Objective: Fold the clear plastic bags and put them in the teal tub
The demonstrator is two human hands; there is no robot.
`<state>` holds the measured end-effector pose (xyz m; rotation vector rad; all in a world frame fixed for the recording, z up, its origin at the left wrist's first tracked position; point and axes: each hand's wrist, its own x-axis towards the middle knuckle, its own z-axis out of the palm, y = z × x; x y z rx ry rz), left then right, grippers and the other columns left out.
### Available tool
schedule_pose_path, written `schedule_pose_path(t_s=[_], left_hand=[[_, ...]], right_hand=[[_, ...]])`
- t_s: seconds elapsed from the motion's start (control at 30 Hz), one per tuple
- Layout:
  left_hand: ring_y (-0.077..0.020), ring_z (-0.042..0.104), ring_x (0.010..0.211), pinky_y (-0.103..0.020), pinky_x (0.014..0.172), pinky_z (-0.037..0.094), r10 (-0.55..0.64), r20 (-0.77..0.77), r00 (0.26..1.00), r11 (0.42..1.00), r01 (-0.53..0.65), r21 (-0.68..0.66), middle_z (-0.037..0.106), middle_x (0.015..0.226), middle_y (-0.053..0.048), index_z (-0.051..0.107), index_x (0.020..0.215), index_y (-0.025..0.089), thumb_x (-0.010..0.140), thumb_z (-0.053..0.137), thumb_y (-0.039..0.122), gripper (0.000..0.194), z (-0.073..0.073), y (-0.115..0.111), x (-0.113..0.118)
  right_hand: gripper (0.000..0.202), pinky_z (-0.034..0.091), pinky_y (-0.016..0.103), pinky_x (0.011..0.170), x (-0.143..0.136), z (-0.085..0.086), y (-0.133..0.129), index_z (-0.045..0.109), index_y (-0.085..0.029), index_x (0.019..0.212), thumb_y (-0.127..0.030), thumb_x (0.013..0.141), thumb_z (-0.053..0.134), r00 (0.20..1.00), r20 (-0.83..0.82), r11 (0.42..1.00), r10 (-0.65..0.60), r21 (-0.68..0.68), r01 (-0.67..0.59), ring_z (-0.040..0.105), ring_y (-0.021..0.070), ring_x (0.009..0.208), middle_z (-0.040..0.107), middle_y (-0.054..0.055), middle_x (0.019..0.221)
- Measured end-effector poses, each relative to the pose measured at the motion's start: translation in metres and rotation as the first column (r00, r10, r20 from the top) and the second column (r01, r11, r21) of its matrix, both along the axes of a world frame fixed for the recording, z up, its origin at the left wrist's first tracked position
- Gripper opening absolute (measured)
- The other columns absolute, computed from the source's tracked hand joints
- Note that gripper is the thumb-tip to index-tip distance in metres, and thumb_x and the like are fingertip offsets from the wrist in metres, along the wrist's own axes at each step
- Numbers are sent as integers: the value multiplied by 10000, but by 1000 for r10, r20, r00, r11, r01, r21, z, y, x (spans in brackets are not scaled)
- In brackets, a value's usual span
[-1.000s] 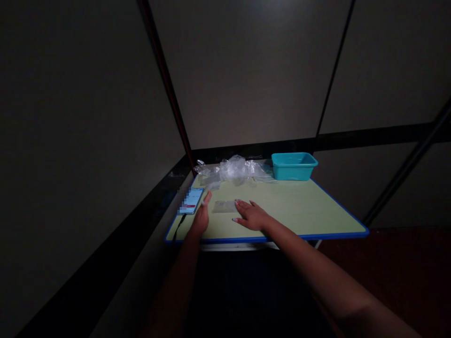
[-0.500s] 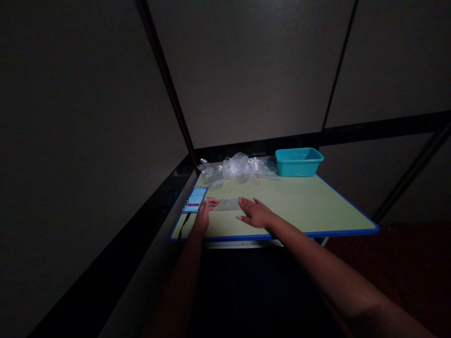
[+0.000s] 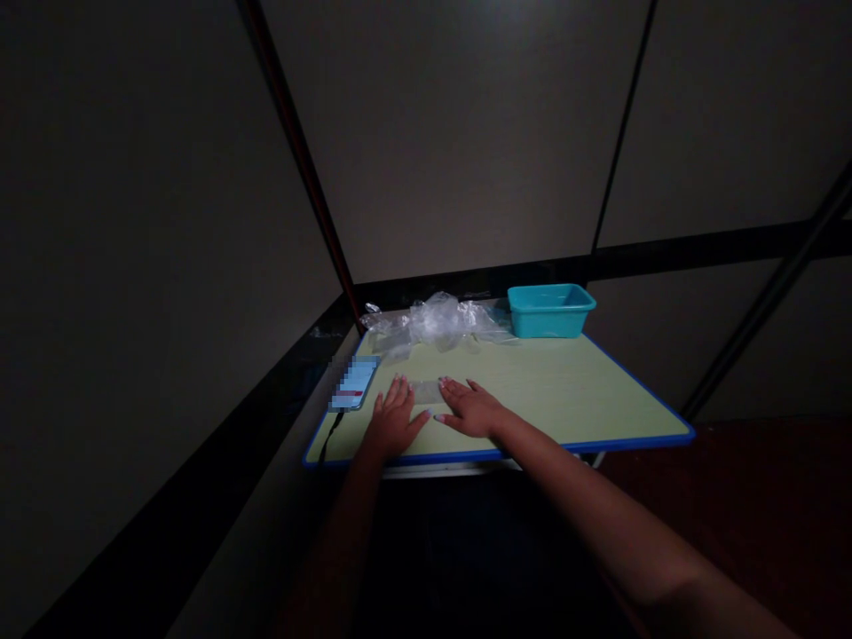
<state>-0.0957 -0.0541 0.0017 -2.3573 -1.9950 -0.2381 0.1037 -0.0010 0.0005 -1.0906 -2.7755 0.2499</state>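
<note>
A small clear plastic bag or sheet lies flat on the table. My left hand rests palm down at its left end, fingers spread. From the other side, my right hand lies flat with its fingertips on the right end of the plastic. Both thumbs point toward each other just below the near edge of the plastic. Part of each end is covered by my fingers.
Crumpled clear plastic bags lie in a heap along the table's back edge. A turquoise basin stands at the back right. Left of my hands lies a phone, with a dark strap near it. Walls border the left and back.
My left hand has turned from an edge-on pose to palm down and spread on the plastic's left end. My right hand stays flat on the right end. The view has shifted slightly.
</note>
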Motion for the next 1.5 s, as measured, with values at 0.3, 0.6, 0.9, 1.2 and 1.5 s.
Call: schedule_pose_path(t_s=[0.3, 0.6, 0.9, 1.2, 1.5], left_hand=[[-307, 162, 1395, -485, 1100, 192, 196, 21, 980, 971, -197, 136, 292, 1486, -146, 464, 1333, 116, 900, 321, 515, 605, 0, -2, -4], [-346, 252, 1356, -523, 1055, 266, 367, 28, 930, 918, -367, 150, 423, 1394, -203, 537, 1270, 78, 890, 339, 509, 607, 3, -8, -4], [-304, 186, 1391, -581, 1062, 192, 252, -13, 968, 959, -248, 140, 347, 1466, -95, 524, 1295, 283, 907, 355, 492, 472, 4, -9, -4], [-286, 189, 1393, -582, 1061, 194, 267, -54, 962, 958, -258, 126, 353, 1460, -108, 554, 1264, 260, 918, 342, 489, 466, 4, -8, -2], [-257, 220, 1387, -547, 1076, 205, 288, 25, 957, 952, -289, 99, 409, 1428, -91, 563, 1256, 249, 961, 246, 367, 449, 5, -9, -2]], right_hand=[[748, 141, 493, 1105, 0, 3, -2, 204, -106, 1463, -567, 885, 316, 1000, 11, 1000, -5, -5, 5, 172, 247, 1392, 195, 158, 1500], [715, 140, 504, 1100, 1, 7, -4, 206, -154, 1467, -571, 893, 297, 1000, 24, 1000, 1, -22, 0, 146, 227, 1399, 157, 139, 1511], [707, 134, 516, 1098, 0, 8, -5, 225, -159, 1462, -579, 897, 285, 1000, 29, 1000, -3, -26, 4, 151, 238, 1397, 151, 140, 1512], [687, 125, 515, 1099, -1, 3, -2, 235, -170, 1459, -571, 902, 275, 1000, 9, 1000, 6, -23, -5, 135, 219, 1402, 156, 118, 1517], [660, 138, 541, 1089, -1, 2, -3, 257, -201, 1453, -574, 908, 243, 1000, -27, 1000, -3, -4, 3, 121, 227, 1404, 170, 76, 1517]])
